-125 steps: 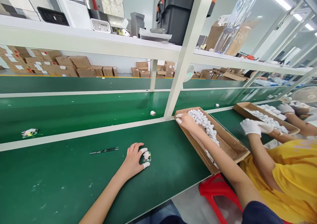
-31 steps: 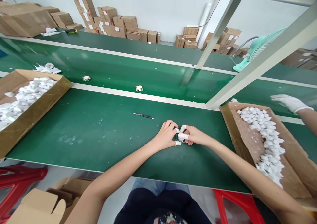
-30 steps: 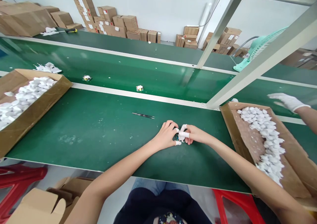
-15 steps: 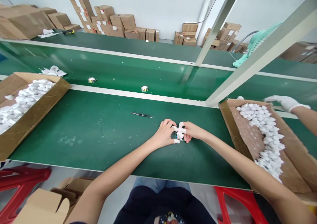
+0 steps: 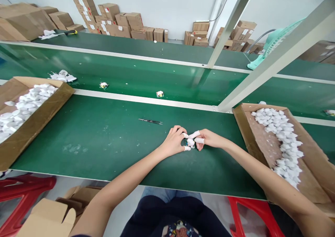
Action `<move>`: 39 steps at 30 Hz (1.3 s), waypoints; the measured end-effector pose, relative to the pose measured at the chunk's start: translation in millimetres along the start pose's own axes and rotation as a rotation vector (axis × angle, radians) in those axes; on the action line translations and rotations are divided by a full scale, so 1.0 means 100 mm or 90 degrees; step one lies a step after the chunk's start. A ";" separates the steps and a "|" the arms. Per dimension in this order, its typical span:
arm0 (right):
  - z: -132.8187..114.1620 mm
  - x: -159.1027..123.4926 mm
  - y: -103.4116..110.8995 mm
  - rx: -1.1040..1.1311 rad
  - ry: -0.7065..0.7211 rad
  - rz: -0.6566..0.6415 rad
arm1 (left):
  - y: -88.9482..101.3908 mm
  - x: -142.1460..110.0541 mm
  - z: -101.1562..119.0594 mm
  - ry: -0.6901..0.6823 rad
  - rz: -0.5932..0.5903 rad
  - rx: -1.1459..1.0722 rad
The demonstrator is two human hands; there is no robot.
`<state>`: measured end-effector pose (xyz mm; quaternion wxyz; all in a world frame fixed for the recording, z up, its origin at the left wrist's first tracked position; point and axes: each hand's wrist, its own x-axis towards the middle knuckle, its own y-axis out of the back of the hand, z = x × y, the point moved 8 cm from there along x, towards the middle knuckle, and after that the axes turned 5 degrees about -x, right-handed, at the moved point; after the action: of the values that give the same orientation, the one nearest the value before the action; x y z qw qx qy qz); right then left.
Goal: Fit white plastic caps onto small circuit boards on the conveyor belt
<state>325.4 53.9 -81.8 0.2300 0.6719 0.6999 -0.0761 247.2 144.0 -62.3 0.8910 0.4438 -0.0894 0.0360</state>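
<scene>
A small circuit board (image 5: 190,143) with a white lump (image 5: 191,141) on top lies on the green tabletop in front of me. My left hand (image 5: 175,140) grips the board's left side, its thumb and forefinger closed on it in white finger cots. Just to the right is my right hand (image 5: 205,139), also in finger cots. Two of its fingertips are apart at the upper right of the white lump, and the other fingers curl beneath. Whether they touch the board is hard to see. Black tweezers (image 5: 150,121) lie beyond my left hand.
Cardboard trays of white plastic pieces stand at left (image 5: 36,120) and right (image 5: 248,139). Behind, a green belt (image 5: 125,78) carries several small boards and a pile of white plugs (image 5: 62,76). A slanting metal post (image 5: 261,67) rises at right, near a mint-green fan (image 5: 272,43).
My right fingers have drawn back a little to the right, uncovering the white lump. The boards and plugs on the belt have shifted right. Another person's gloved hand has left the right side.
</scene>
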 end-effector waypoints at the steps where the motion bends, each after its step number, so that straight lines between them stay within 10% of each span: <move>1: 0.00 0.00 -0.01 -0.001 -0.003 -0.001 | 0.00 0.00 0.00 0.000 0.001 0.000; 39: 0.11 0.08 0.01 0.058 -0.087 0.031 | 0.02 0.06 0.03 -0.012 -0.035 -0.012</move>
<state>328.8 57.0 -94.5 0.2482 0.6917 0.6620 -0.1476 252.0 142.5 -58.0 0.8950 0.4377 -0.0860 0.0066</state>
